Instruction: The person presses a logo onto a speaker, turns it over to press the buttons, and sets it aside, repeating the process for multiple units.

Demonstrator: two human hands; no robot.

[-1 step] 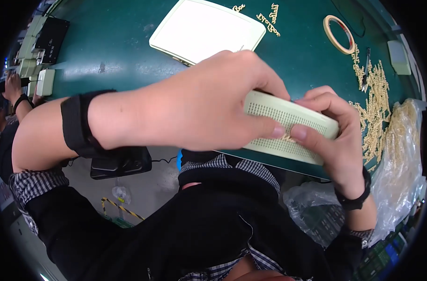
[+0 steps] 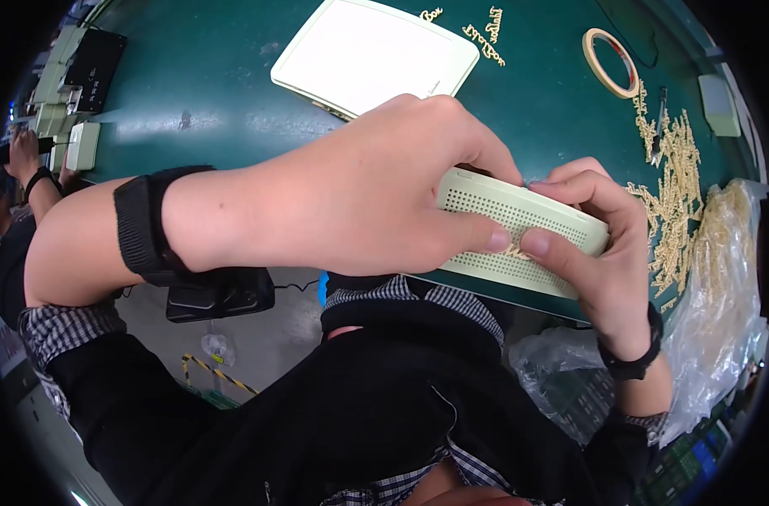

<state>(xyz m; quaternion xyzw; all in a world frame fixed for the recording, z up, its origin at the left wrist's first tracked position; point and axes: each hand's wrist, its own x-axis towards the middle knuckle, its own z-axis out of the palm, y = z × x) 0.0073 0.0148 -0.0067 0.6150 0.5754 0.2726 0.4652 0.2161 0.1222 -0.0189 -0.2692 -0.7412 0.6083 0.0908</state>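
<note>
Between my hands is a pale green casing (image 2: 519,212), its long face dotted with rows of small holes like a grille. My left hand (image 2: 401,185) wraps round its left end, with the thumb pressed on the holed face. Gripping the right end, my right hand (image 2: 608,232) also has its thumb on that face. A small gold-coloured piece of lettering (image 2: 517,251) shows between the two thumb tips, mostly hidden by them. The fingers behind the casing's upper edge are partly out of sight.
On the green table (image 2: 207,76) lies a white-topped, pale green case (image 2: 372,55). Gold letter pieces (image 2: 675,202) are heaped at right, near a tape roll (image 2: 610,63) and a clear plastic bag (image 2: 717,312). Another person's hand (image 2: 23,156) is at far left.
My left wrist and the casing have shifted very slightly. Both hands keep the same hold, thumbs on the holed face.
</note>
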